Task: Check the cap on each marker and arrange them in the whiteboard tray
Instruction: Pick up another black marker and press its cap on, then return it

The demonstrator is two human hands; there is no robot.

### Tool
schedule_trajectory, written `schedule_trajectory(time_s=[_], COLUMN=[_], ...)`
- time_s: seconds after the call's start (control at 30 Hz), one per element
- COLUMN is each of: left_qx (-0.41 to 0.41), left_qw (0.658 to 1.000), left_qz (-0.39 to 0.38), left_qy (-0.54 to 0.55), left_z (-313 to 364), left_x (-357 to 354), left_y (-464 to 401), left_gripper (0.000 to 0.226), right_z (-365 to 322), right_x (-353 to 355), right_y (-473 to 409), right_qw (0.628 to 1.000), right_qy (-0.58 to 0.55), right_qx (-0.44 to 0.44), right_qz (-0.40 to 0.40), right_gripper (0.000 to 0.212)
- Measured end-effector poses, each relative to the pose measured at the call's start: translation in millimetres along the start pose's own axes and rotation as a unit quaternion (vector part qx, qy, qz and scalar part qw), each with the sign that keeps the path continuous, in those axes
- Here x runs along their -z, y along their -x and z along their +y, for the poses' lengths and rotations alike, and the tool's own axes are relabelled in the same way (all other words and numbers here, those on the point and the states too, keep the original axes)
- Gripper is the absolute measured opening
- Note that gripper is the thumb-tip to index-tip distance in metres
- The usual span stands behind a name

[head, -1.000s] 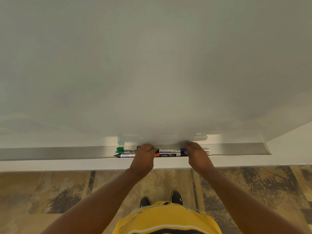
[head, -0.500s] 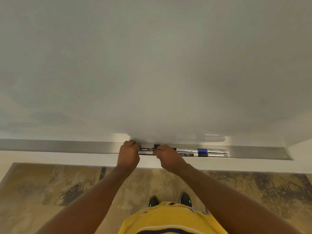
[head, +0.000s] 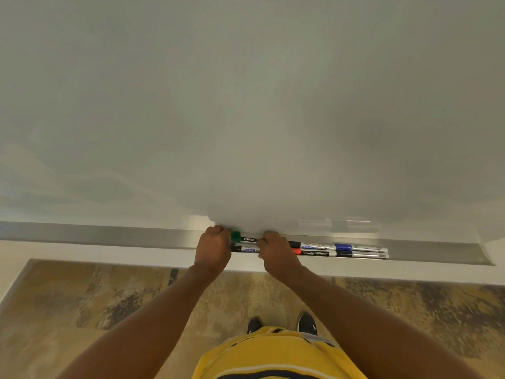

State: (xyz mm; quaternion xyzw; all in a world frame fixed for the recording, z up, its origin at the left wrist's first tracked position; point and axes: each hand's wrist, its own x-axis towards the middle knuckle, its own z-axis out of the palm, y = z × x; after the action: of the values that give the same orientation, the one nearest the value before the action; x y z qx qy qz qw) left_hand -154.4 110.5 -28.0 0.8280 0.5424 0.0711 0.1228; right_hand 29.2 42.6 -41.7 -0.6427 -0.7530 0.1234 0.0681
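Several markers lie in two rows in the grey whiteboard tray. My left hand grips the left end of the green-capped marker, fingers by its cap. My right hand grips the same marker's right end. Just below it lies a black-capped marker. To the right of my right hand lie a black-capped marker, a red-capped marker, a blue-capped marker and a dark-capped marker.
The whiteboard fills the upper view. The tray ends at the right near a white wall edge. Below are a patterned floor, my shoes and yellow shirt.
The view has shifted left along the tray. My hands moved from the middle markers to the leftmost pair, and now hold the green-capped marker at both ends.
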Motion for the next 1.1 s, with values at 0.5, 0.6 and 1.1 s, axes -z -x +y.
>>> schedule_trajectory(time_s=[0.5, 0.6, 1.1], left_qx=[-0.067, -0.089, -0.084], left_qw=[0.993, 0.991, 0.99], left_qz=[-0.071, -0.096, -0.112], left_qy=[0.071, 0.033, -0.007], left_z=[34, 55, 97], left_x=[-7, -11, -14], left_y=[-17, -25, -30], left_gripper=[0.015, 0.017, 0.025], right_z=[55, 68, 77], right_x=[26, 30, 45], right_y=[62, 78, 90], right_qw=[0.978, 0.97, 0.951], right_qy=[-0.101, -0.102, -0.173], right_qx=[-0.138, -0.183, -0.216], right_qz=[0.119, 0.122, 0.135], right_gripper=[0.025, 0.029, 0.021])
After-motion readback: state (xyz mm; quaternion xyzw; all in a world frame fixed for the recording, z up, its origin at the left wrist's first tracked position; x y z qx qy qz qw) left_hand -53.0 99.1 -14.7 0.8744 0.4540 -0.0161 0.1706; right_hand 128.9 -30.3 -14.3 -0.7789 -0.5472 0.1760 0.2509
